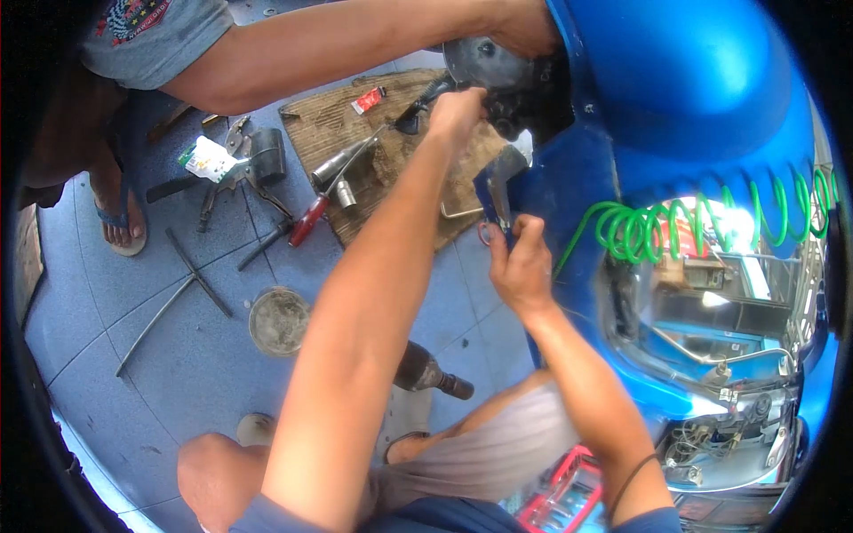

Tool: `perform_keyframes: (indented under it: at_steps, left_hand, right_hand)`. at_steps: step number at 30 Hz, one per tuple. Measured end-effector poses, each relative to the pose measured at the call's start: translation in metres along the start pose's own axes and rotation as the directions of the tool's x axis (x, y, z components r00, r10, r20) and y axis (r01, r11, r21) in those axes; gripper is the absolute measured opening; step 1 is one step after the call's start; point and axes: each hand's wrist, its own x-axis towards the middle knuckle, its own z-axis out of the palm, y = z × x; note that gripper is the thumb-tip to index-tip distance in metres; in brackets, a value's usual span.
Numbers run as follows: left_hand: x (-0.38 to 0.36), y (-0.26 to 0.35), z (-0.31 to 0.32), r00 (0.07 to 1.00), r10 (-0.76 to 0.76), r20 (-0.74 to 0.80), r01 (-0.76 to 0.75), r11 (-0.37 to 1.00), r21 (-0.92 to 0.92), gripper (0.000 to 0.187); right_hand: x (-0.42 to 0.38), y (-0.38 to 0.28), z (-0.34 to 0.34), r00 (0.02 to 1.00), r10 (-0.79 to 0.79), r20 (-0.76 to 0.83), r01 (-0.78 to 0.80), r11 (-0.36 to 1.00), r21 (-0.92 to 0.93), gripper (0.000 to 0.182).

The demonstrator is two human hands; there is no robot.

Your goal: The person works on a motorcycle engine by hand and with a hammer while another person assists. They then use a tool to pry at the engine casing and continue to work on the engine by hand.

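My left hand (457, 117) reaches to the edge of the dark opening in a blue vehicle body (684, 62). Its fingers are curled together beside greasy metal parts (498, 67); what they grip is hidden. My right hand (522, 265) is closed round the lower end of a dark blue flat object (498, 185), tilted upward with a bright tip near the opening. I cannot make out its exact kind. Below the left hand lies a cardboard sheet (391, 164) with sockets (346, 193) and a small red packet (369, 99). A red-handled screwdriver (309, 222) lies across its edge.
Another person's arm (355, 44) reaches into the opening from the left. On the tiled floor lie a T-shaped wrench (197, 272), locking pliers (238, 169), a round tin (278, 322) and a dark bottle (431, 373). A green coiled hose (653, 233) hangs at right.
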Motion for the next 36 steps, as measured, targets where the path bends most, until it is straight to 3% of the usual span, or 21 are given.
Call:
perform_keyframes:
  at_steps: [8, 11, 14, 17, 19, 22, 26, 36]
  left_hand:
    - [0.014, -0.011, 0.001, 0.999, 0.035, -0.014, -0.036, 0.995, -0.093, 0.027]
    - [0.025, -0.017, -0.006, 0.999, 0.016, -0.033, -0.019, 0.996, -0.090, 0.029]
    - [0.008, -0.009, -0.022, 0.991, -0.067, -0.113, 0.040, 0.973, -0.227, 0.033]
    - [0.022, -0.019, -0.025, 0.985, 0.047, -0.163, -0.073, 0.985, -0.156, 0.035]
    - [0.027, -0.018, -0.023, 0.995, 0.089, -0.052, -0.090, 0.996, -0.010, 0.040]
    - [0.043, -0.013, -0.020, 0.982, 0.177, -0.065, -0.166, 0.975, 0.145, 0.045]
    - [0.052, -0.007, -0.025, 0.982, 0.180, -0.059, -0.173, 0.978, 0.114, 0.048]
    - [0.034, 0.002, -0.029, 0.961, 0.265, -0.077, -0.212, 0.888, 0.409, 0.050]
  right_hand:
    - [0.000, -0.002, 0.000, 1.000, 0.012, -0.003, -0.012, 1.000, 0.017, 0.034]
    - [0.001, -0.004, -0.001, 1.000, 0.009, 0.001, -0.009, 1.000, 0.013, 0.034]
    - [0.003, -0.003, -0.001, 1.000, -0.007, -0.001, 0.007, 1.000, 0.013, 0.033]
    - [0.001, -0.002, -0.002, 1.000, -0.009, -0.001, 0.009, 1.000, 0.015, 0.033]
    - [0.001, -0.002, -0.001, 1.000, -0.010, 0.002, 0.010, 1.000, 0.016, 0.033]
    - [0.002, -0.001, 0.000, 1.000, -0.016, -0.006, 0.016, 1.000, 0.018, 0.033]
    - [0.002, -0.003, -0.002, 1.000, -0.010, -0.002, 0.010, 1.000, 0.019, 0.033]
    - [0.002, -0.004, -0.001, 1.000, 0.003, 0.000, -0.003, 1.000, 0.013, 0.033]
